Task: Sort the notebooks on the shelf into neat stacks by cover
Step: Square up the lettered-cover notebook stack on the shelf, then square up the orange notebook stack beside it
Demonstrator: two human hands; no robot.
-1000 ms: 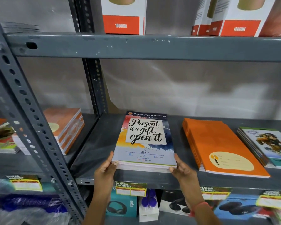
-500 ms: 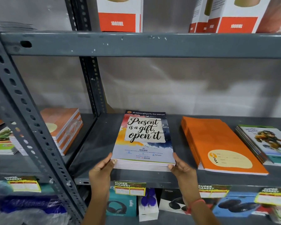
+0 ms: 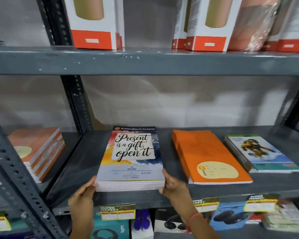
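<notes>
A stack of "Present is a gift, open it" notebooks (image 3: 130,157) lies flat on the grey metal shelf (image 3: 86,156). My left hand (image 3: 83,195) presses against the stack's front left corner. My right hand (image 3: 173,185) holds its front right corner, thumb on the cover's edge. To the right lies a stack of orange notebooks (image 3: 207,156), slightly fanned. Further right sits a stack of notebooks with a cartoon figure on the cover (image 3: 261,152).
Another orange notebook stack (image 3: 38,149) sits on the neighbouring shelf bay at the left, behind a perforated upright (image 3: 21,180). Boxed 1000 ml bottles (image 3: 95,23) stand on the shelf above. Boxed headphones (image 3: 231,216) and price tags (image 3: 117,213) fill the shelf below.
The camera has moved closer and tilted up a little. Both hands stay at the front corners of the "Present is a gift" stack, which sits squared near the shelf's front edge.
</notes>
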